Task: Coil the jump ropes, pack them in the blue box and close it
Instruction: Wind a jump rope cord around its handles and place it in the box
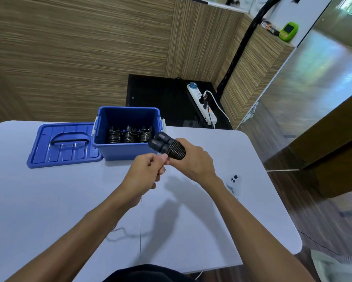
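My right hand (193, 159) grips the coiled rope (172, 148) near the box (118, 148); left fingers (161, 161) pinch its thin tail. Slack could let the coil unwind.

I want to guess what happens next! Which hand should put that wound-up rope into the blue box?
Probably the right hand. It already grips the coiled jump rope by its handles, just beside the open blue box. The left hand only pinches the thin loose cord hanging below.
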The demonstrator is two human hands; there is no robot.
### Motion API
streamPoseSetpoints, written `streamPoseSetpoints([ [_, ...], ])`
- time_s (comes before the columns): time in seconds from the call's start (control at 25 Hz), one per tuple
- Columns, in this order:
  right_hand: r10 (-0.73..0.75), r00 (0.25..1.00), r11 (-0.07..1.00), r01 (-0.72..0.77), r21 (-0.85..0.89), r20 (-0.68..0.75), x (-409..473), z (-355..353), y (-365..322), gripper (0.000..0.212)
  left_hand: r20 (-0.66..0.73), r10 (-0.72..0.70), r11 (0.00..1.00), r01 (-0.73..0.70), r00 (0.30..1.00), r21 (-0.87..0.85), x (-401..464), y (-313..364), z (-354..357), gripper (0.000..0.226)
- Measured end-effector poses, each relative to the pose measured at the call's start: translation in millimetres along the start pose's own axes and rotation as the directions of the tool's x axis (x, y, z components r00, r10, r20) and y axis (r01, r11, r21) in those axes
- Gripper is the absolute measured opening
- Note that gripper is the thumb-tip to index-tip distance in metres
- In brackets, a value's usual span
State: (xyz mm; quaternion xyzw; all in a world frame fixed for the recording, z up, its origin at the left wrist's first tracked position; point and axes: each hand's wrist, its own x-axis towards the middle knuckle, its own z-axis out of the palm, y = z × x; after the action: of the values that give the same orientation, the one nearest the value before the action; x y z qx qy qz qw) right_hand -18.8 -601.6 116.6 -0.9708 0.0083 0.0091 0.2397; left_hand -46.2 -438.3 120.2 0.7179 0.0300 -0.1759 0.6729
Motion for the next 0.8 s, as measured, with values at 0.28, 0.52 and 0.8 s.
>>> streamPoseSetpoints([
  [0.28, -0.102, 0.995, 0.990, 0.101, 0.096, 0.007, 1.6, -16.0, 3.7, 0.044, 0.205, -0.064, 0.981, 0.024, 0.977, 0.193, 16.3, -18.5, -34.4, 0.050],
  [0.52, -0.263, 0.962, 0.955, 0.249, 0.160, 0.079, -8.7, -32.4, -0.6, 0.052, 0.353, -0.082, 0.934, -0.052, 0.932, 0.355, 40.9, -15.0, -59.0, 0.049],
  [0.8, -0.492, 0.827, 0.841, 0.532, -0.096, 0.274, -29.1, -30.8, -18.3, 0.057, 0.608, -0.325, 0.732, -0.215, 0.724, 0.647, 66.3, 24.0, -74.8, 0.019],
])
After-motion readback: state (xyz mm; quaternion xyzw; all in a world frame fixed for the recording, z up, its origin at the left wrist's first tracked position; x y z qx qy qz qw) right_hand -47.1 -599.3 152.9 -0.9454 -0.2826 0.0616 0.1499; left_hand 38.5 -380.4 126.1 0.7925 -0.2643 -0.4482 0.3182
